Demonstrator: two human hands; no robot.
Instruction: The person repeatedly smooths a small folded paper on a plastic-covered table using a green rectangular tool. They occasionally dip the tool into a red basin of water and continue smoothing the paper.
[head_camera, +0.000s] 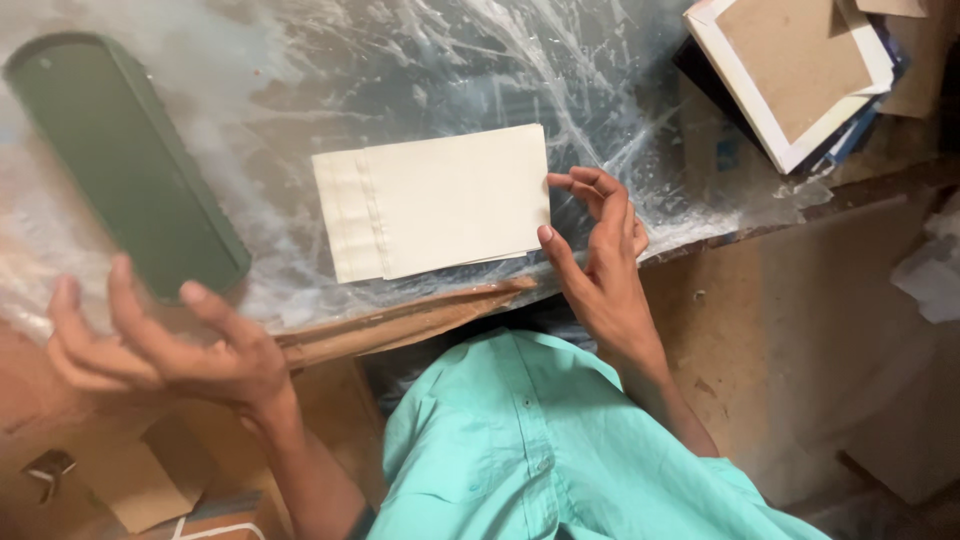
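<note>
The stack of boards (800, 75) right of the cream paper block (435, 200) runs off the top edge. The block's underside is hidden. The left hand (160, 345) looks motion-blurred.

Soft even light, white glare on plastic sheet (420, 70), left hand (170, 345) perhaps slightly motion-blurred

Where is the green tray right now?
In the head view, the green tray lies upper left on the plastic-covered table, above the open left hand, left of the cream paper stack.
</note>
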